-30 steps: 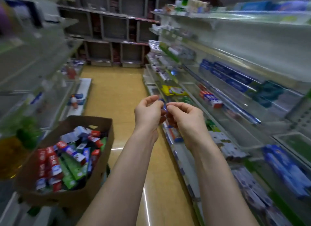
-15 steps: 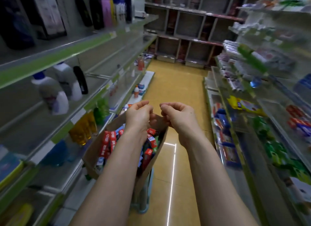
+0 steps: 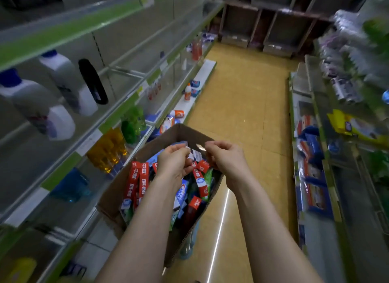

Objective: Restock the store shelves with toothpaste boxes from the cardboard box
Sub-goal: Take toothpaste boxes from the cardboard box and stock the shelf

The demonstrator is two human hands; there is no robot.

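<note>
**Item: cardboard box (image 3: 116,189), open-topped.** It stands low in the aisle beside the left shelving (image 3: 69,27) and under both forearms. It is brown, and its far rim rises to a peak just beyond the hands.

**Contents: toothpaste boxes (image 3: 136,181).**
- Many are packed loosely, in red, blue-and-white and green.
- Most stand on end or lean, with their long axes running roughly from the near wall to the far wall.
- Two red ones lie side by side against the left wall.

**Left hand (image 3: 174,162).** It hovers over the far middle of the stock with its fingers curled inward. It is just right of the red pair and is the nearer hand to them.

**Right hand (image 3: 228,162).** It is above the box's right wall, with its fingers likewise curled.

**Hands together.** Their fingertips nearly meet, and a pale glinting strip (image 3: 197,148) shows between them. I cannot tell whether either hand pinches it or whether it belongs to the rim.

**Key relation.** The stock lies directly beneath the hands and slightly toward the person. Judged from this, a short downward reach would close on a box across its narrow width.

**Surroundings.**
- White bottles (image 3: 61,82) sit on the left shelf, with amber bottles (image 3: 107,152) one tier lower.
- The right shelving (image 3: 313,177) holds blurred red and blue packs.
- The floor (image 3: 242,105) is yellow.

**Status.** No toothpaste box is in hand, and the restocking pick is not yet made.
</note>
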